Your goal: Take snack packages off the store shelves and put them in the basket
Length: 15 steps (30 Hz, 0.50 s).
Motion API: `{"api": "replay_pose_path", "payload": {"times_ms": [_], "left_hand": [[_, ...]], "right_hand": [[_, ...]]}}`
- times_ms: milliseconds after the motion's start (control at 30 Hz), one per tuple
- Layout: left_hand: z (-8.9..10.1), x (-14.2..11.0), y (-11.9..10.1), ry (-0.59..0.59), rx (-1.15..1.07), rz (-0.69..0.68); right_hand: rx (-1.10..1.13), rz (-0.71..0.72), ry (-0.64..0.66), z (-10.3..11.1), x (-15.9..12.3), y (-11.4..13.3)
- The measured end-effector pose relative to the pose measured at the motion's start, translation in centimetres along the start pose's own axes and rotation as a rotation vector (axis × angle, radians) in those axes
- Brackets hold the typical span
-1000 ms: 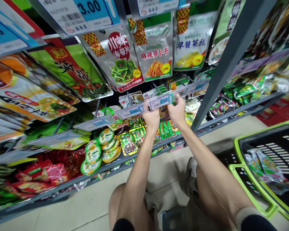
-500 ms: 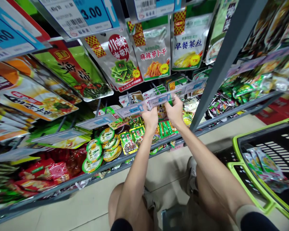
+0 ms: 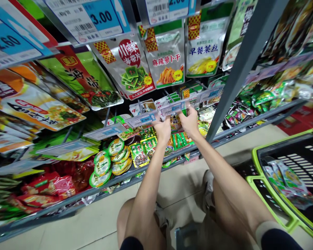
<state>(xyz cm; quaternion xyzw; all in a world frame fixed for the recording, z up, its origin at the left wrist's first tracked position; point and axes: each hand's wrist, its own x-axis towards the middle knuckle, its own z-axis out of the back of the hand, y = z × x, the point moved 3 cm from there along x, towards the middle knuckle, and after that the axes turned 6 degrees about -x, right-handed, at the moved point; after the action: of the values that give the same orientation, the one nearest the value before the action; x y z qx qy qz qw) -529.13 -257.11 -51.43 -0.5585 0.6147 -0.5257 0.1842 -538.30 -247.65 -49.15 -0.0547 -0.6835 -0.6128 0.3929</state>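
My left hand (image 3: 163,130) and my right hand (image 3: 189,121) reach in under a hanging price tag (image 3: 174,108). Between them is a dark food packet (image 3: 175,122) with a yellowish picture and bold characters; each hand is closed at one of its sides. The tag and neighbouring packs hide some fingertips and the packet's top. White-and-green packets (image 3: 169,99) hang on the hook just behind the tag. Another price tag (image 3: 143,119) sits beside my left hand.
Silver pickle pouches (image 3: 168,57) hang above. Round tubs (image 3: 102,165) and small green sachets (image 3: 139,154) lie on the bottom shelf. A grey upright post (image 3: 240,69) stands right of my hands. A black basket with a lime rim (image 3: 258,163) holds several packets at right.
Slightly more of the dark packet's front shows below the price tag between my hands. Both hands stay almost in place; the view has shifted very little.
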Motion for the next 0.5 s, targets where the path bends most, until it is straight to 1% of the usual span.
{"api": "replay_pose_path", "payload": {"times_ms": [100,167,233,300,367,500], "left_hand": [[0.2,-0.1,0.0,0.068,-0.047,-0.004],[0.7,-0.2,0.3,0.091,-0.059,0.056],[1.2,-0.4,0.8,0.088,-0.055,0.128],[1.5,-0.5,1.0,0.089,-0.052,0.145],[1.3,-0.4,0.7,0.105,-0.066,0.089],[0.3,0.0,-0.7,0.127,-0.048,-0.057]], "right_hand": [[0.051,-0.026,0.027,0.4,-0.2,-0.2],[0.061,-0.069,0.073,0.6,-0.5,-0.5],[0.044,-0.106,0.13,0.9,-0.7,-0.8],[0.029,-0.12,0.163,1.0,-0.9,-1.0],[0.038,-0.12,0.149,1.0,-0.8,-0.9],[0.065,-0.083,0.057,0.8,-0.5,0.5]]}}
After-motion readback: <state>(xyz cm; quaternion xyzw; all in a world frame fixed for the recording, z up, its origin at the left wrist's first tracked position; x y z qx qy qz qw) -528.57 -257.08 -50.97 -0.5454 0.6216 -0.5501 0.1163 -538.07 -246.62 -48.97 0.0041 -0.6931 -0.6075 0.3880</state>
